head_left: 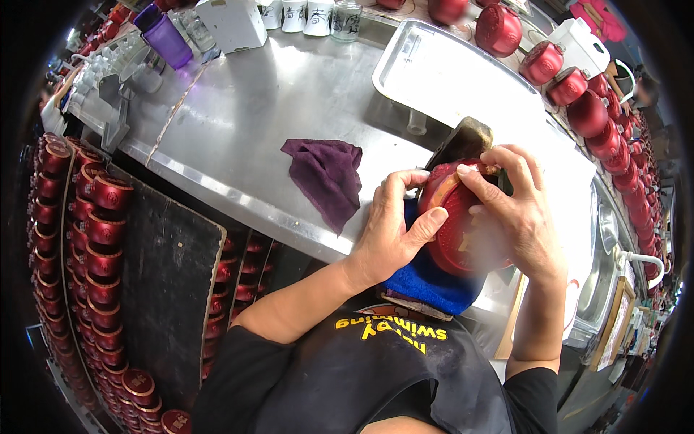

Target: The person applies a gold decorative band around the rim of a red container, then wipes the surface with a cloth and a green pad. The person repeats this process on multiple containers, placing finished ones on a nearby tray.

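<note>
A round red jar (457,242) with raised dots and a gold mark lies tilted in front of me, between my two hands. An orange-tan band (444,192) curves along its far left edge. My left hand (394,228) grips the jar's left side, thumb laid over the surface near the band. From the right, my right hand (522,217) holds the far edge, its thumb and fingertips pinching at the band. Under the jar is a blue cloth (426,286). A dark, worn block (470,137) stands just beyond it. Part of the jar's lower right is blurred.
A crumpled purple cloth (329,177) lies on the metal table (238,116), left of my hands. A metal tray (448,61) sits at the back. Red jars line the right (587,114) and fill a left rack (105,224). A purple bottle (165,37) stands far left.
</note>
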The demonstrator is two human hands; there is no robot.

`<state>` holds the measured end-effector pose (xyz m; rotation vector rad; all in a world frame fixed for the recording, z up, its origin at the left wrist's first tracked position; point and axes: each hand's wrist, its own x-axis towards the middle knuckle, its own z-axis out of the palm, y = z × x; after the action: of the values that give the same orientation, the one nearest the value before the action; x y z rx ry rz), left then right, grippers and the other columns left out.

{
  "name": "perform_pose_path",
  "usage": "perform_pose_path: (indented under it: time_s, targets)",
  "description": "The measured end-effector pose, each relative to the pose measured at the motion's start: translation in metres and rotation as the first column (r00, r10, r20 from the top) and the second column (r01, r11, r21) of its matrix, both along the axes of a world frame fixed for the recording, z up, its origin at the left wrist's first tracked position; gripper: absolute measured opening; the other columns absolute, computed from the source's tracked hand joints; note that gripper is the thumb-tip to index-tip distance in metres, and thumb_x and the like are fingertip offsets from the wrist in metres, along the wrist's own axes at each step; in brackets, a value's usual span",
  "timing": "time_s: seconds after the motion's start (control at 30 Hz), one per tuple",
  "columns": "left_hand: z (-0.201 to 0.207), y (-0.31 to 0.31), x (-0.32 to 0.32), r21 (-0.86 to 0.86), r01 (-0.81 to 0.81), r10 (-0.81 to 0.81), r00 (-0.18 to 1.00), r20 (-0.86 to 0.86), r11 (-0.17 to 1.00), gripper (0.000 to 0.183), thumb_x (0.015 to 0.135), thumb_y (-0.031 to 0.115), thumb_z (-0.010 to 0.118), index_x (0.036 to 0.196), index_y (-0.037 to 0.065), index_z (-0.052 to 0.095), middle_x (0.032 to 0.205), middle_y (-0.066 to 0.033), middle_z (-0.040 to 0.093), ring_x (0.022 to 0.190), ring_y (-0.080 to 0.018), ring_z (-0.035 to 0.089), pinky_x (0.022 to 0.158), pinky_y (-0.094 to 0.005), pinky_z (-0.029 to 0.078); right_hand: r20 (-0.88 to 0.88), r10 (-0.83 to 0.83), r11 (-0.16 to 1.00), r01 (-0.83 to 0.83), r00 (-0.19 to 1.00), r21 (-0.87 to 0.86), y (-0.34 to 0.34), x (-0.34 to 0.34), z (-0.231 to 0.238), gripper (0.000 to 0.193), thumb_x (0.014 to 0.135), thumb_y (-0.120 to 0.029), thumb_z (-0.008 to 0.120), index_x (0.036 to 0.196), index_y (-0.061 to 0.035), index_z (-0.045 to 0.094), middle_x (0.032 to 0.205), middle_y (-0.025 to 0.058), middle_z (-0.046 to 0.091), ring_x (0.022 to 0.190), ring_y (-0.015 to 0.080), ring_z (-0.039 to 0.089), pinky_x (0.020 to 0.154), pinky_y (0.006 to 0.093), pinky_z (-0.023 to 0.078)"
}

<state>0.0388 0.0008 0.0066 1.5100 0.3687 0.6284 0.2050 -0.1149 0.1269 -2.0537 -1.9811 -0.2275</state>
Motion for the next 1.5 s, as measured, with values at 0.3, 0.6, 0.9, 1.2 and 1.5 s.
perform_pose_path:
  time_s: [0.3,0.6,0.9,1.2,1.5]
  targets:
    - [-0.016,-0.001,-0.011,0.006,0.022,-0.023,0.996,0.091,1.0,0.057,0.103,0.04,0.063,0.135,-0.003,0.046,0.132,-0.0184,0.054,0.127,-0.0288,0.05,0.112,-0.0413,0.037,0.012,0.037,0.999,-0.037,0.999,0.012,0.001,0.003,-0.003,0.058,0.071,-0.004,0.079,0.127,-0.0184,0.07,0.124,0.0092,0.056,0.121,0.033,0.055,0.096,0.0466,0.053]
    - [-0.017,-0.01,-0.013,0.127,-0.023,0.015,0.998,0.064,0.992,0.063,0.1,0.043,0.066,0.138,-0.002,0.044,0.135,-0.0213,0.051,0.127,-0.0332,0.047,0.112,-0.0443,0.035,-0.002,0.042,0.999,-0.042,0.999,0.024,0.001,0.004,-0.005,0.056,0.071,-0.003,0.079,0.125,-0.0151,0.07,0.123,0.0092,0.057,0.119,0.0328,0.056,0.095,0.0462,0.053]
    - [0.022,-0.009,-0.032,0.168,-0.046,0.05,0.998,-0.023,0.985,0.043,0.096,0.02,0.067,0.13,0.001,0.05,0.13,-0.016,0.054,0.125,-0.0315,0.045,0.114,-0.0433,0.03,0.003,0.021,1.0,-0.021,1.0,0.022,-0.002,0.002,-0.002,0.064,0.069,-0.002,0.079,0.131,-0.013,0.065,0.123,0.01,0.057,0.121,0.0336,0.054,0.097,0.0463,0.052]
    - [0.036,0.003,-0.035,-0.177,0.125,-0.139,0.988,-0.069,0.976,0.034,0.097,0.016,0.067,0.124,0.005,0.05,0.154,-0.0225,0.034,0.146,-0.0274,0.03,0.121,-0.0432,0.021,-0.012,0.004,1.0,-0.004,1.0,0.026,-0.007,0.002,-0.003,0.062,0.069,-0.005,0.08,0.13,-0.0109,0.066,0.125,0.011,0.056,0.122,0.0339,0.054,0.098,0.0465,0.051]
    - [0.031,0.0,-0.026,0.245,-0.016,0.042,0.994,-0.104,0.97,0.014,0.094,0.017,0.07,0.093,0.006,0.061,0.15,-0.0316,0.041,0.143,-0.0386,0.035,0.119,-0.0487,0.021,-0.024,-0.002,0.999,0.003,1.0,0.045,-0.012,0.002,-0.005,0.06,0.071,-0.006,0.08,0.129,-0.01,0.066,0.126,0.0115,0.056,0.122,0.035,0.054,0.099,0.047,0.052]
